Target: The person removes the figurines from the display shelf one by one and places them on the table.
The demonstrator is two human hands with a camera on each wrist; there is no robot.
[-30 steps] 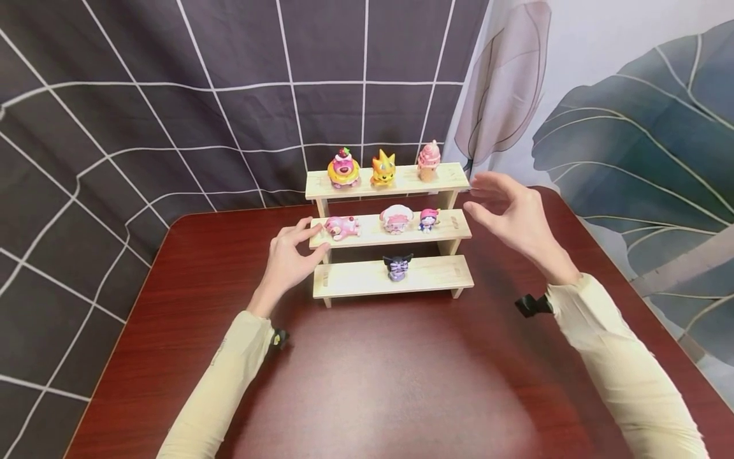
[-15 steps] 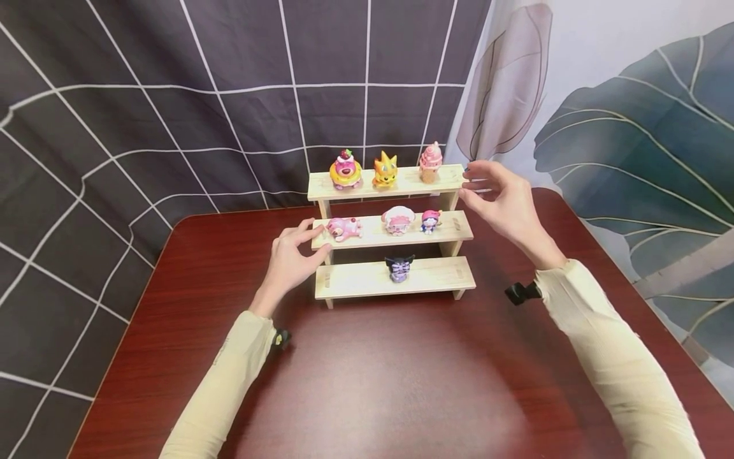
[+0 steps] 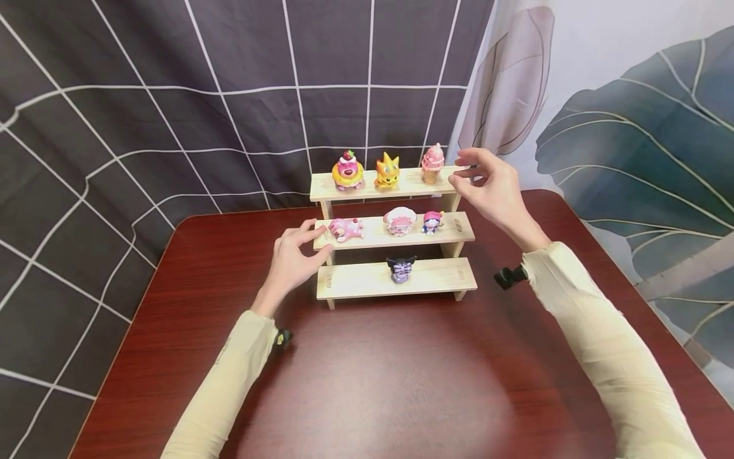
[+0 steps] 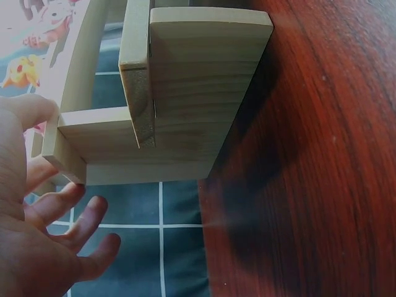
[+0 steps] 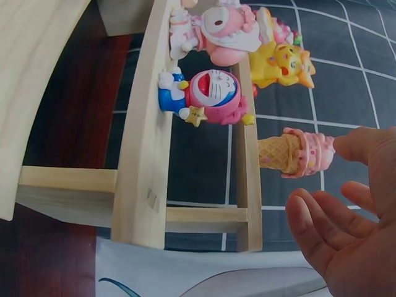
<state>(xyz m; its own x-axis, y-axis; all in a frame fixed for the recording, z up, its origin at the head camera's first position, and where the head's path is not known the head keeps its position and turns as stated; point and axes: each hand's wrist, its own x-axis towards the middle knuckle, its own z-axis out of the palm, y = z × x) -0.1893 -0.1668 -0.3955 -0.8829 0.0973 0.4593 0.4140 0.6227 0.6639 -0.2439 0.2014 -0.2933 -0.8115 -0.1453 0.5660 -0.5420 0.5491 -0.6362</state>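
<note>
The three-tier wooden display stand (image 3: 355, 282) holds several small figurines. At its left side, my left hand (image 3: 291, 258) grips the end of the middle shelf, thumb at the front edge and fingers behind, beside a pink lying bear figurine (image 3: 346, 229). My right hand (image 3: 493, 191) is raised at the top shelf's right end, fingers apart and holding nothing. Closest to its fingertips is a pink ice cream cone figurine (image 5: 303, 153), upright on that shelf. In the right wrist view, the thumb overlaps the cone's tip.
A yellow spiky-eared figurine (image 3: 387, 171) and a bear in a yellow ring (image 3: 347, 171) share the top shelf. A white-and-pink figurine (image 3: 399, 221) and a pink-hooded blue one (image 3: 432, 222) stand mid-level; a black-eared purple one (image 3: 401, 269) sits lowest. Behind hangs a grid-patterned curtain (image 3: 246, 57).
My right hand has moved left and up, from right of the stand to the top shelf's end beside the ice cream cone. The left hand keeps its place on the middle shelf.
</note>
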